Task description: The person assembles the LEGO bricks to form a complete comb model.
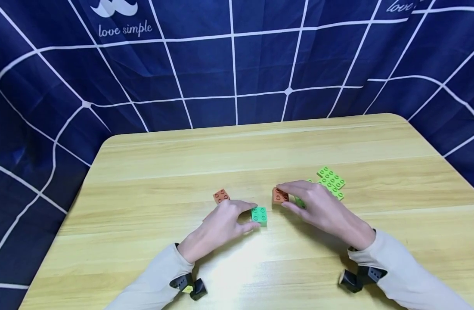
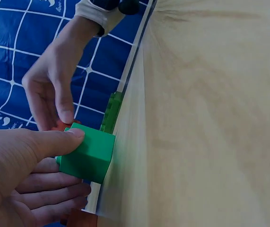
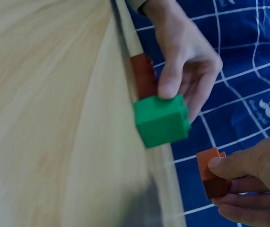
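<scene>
My left hand (image 1: 223, 221) pinches a green toy building brick (image 1: 259, 216) with round studs on top, over the middle of the table. In the left wrist view the thumb lies across one side of that green brick (image 2: 88, 153), with fingers behind it. To its right, my right hand (image 1: 323, 206) holds an orange-brown brick (image 1: 278, 196) between thumb and fingers. The right wrist view shows this orange-brown brick (image 3: 212, 176) at the fingertips, apart from the green one (image 3: 161, 122).
Another orange-brown brick (image 1: 221, 196) lies just beyond my left hand, and a reddish piece peeks out beneath that hand. Several lime-green bricks (image 1: 333, 181) lie beyond my right hand, partly covered by it. A blue curtain (image 1: 206, 73) with white lines hangs behind the wooden table (image 1: 175, 163).
</scene>
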`<state>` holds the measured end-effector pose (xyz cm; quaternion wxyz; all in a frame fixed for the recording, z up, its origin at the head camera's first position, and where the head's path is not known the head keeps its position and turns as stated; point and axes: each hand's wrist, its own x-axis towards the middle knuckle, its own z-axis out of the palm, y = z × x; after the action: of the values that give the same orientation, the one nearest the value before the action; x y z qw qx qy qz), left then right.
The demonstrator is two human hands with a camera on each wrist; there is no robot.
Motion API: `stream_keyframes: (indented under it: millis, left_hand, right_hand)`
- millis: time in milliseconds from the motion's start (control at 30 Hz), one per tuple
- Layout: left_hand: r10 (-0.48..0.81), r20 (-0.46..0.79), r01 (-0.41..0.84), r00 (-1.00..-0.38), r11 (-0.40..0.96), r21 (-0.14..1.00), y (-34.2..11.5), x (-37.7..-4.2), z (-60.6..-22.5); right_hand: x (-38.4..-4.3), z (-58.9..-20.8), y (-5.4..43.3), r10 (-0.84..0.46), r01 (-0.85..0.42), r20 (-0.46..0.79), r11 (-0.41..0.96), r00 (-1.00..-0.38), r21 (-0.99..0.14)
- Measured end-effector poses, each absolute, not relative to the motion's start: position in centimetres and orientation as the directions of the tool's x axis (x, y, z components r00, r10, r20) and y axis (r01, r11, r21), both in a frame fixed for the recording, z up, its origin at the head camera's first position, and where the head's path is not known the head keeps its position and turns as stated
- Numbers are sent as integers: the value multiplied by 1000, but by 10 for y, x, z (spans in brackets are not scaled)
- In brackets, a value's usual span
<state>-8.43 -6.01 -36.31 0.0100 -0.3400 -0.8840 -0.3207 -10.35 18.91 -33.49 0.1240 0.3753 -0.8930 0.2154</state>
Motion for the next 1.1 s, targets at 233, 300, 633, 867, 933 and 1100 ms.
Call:
stream_keyframes:
  millis: [233, 300, 633, 867, 933, 1100]
  left_hand:
    - [581, 228, 593, -781, 577, 562, -60, -84, -364]
    - [577, 231, 592, -783, 580, 559, -60, -84, -365]
    - [568, 237, 583, -788, 568, 581, -61, -84, -365]
    - [571, 248, 591, -783, 556, 585, -61, -85, -366]
    - [573, 251, 594, -780, 552, 586, -61, -85, -367]
    - [580, 253, 597, -775, 537, 596, -62, -86, -368]
  right_hand:
    - [-97, -327, 181, -648, -779, 438, 563, -623, -277]
    - [-96, -326, 180, -656, -790, 446, 548, -609, -274]
    - [-91, -326, 173, -676, -804, 438, 526, -593, -276]
    - [-89, -328, 169, -690, -809, 422, 517, -588, -280]
    - [-89, -328, 169, -691, -810, 424, 514, -586, -282]
    - [-88, -329, 166, -698, -826, 440, 482, -564, -293]
